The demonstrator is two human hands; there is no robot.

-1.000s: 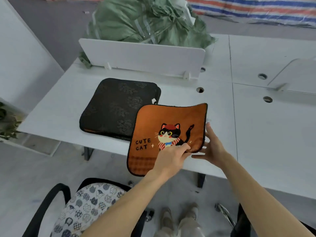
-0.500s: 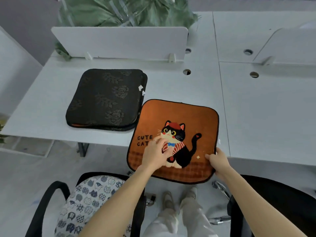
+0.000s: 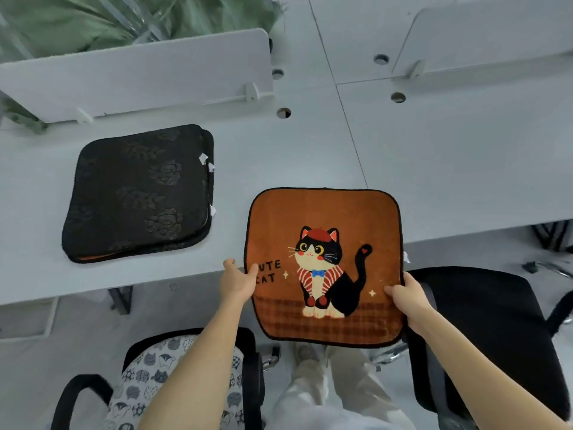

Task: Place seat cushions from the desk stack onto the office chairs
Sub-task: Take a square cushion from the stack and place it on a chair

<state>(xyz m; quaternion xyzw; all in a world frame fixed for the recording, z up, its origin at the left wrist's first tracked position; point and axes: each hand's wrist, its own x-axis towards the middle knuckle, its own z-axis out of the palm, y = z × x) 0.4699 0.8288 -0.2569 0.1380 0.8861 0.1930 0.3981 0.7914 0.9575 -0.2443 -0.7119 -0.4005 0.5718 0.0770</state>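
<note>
Nearest the camera are the person's pale trousers (image 3: 325,395), standing between 2 office chairs. The left chair (image 3: 251,383), with black arms, already carries a cat-print cushion (image 3: 145,377) on its seat. The right chair (image 3: 483,330) shows a bare black seat.

Just above them both hands hold an orange cushion (image 3: 325,218), printed with a black-and-white cat in a red beret and the words "CUTE CAT". The left hand (image 3: 237,282) grips the cushion's left edge, thumb lying on the top face over the first letter, the fingers tucked underneath and out of sight. The right hand (image 3: 406,297) pinches the lower right edge the same way, thumb on top and fingers hidden below. The cushion is face up and roughly level. Its near half hangs over the floor between the chairs, with its right edge overlapping the black seat, and its far half is in front of the tabletop's edge. Whether it touches the tabletop cannot be told.

Farther back on the white tabletop (image 3: 279,169), well left of the held cushion, lies the stack of cushions (image 3: 136,190), dark side up, with white tags on its right side and an orange rim showing at the bottom. Beyond it stands a white divider panel (image 3: 139,76), with round cable holes (image 3: 283,113) to its right and a green bag (image 3: 124,17) behind.
</note>
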